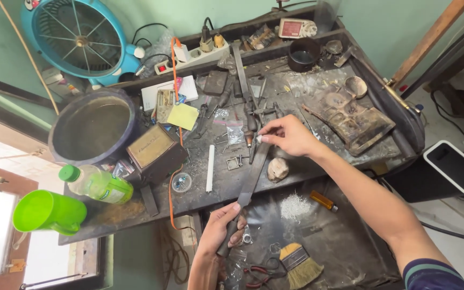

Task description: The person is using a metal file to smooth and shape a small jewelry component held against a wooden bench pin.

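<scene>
My left hand (217,232) grips the handle end of a long flat metal file (252,177) that slants up across the front edge of the dark workbench (275,80). My right hand (287,135) pinches a tiny pale piece (259,139) against the file's upper end. Just below that hand lies a pale rounded stone-like lump (277,169). A white stick (210,167) lies on the bench to the left of the file.
A large dark pot (93,127), a brass-topped block (154,151), a green bottle (96,184) and a green cup (48,212) crowd the left. A worn wooden block (353,119) sits at right. A brush (299,264) and red-handled pliers (259,273) lie in the lower tray.
</scene>
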